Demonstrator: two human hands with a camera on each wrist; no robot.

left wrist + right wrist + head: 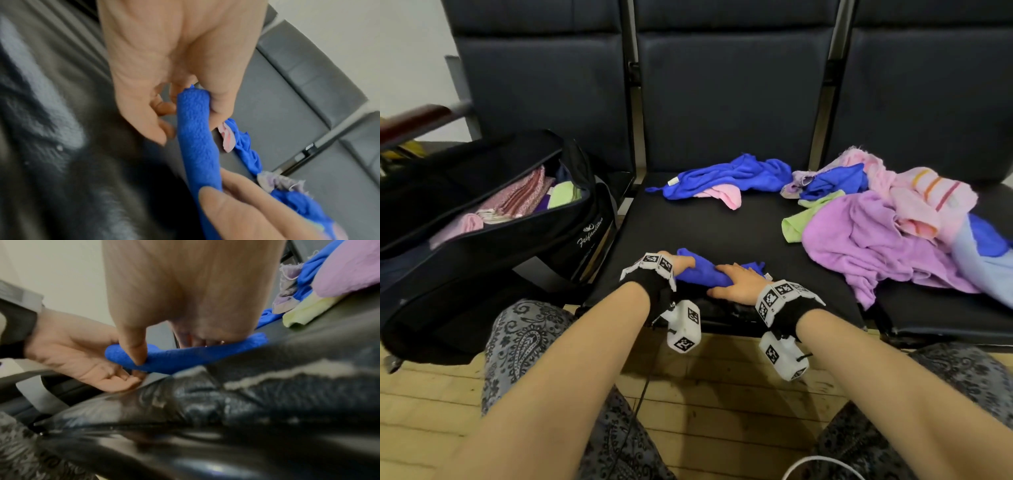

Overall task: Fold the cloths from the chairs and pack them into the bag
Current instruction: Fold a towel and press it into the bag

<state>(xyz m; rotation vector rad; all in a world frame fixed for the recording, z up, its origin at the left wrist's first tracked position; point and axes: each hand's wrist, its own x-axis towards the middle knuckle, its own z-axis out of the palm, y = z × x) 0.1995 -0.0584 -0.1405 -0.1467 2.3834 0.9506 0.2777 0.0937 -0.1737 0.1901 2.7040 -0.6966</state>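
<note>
A blue cloth (702,274), folded into a narrow roll, lies at the front of the middle chair seat (722,233). My left hand (681,264) grips its left end, thumb on one side and fingers curled on the other, as the left wrist view shows on the blue cloth (195,138). My right hand (736,282) pinches the roll further right; in the right wrist view its thumb presses the front of the blue cloth (174,356). The black bag (534,246) stands open on the left chair with folded cloths inside.
Loose blue and pink cloths (729,178) lie at the back of the middle seat. A heap of purple, pink, green and blue cloths (887,236) covers the gap to the right chair. Wooden floor (722,394) and my knees are below.
</note>
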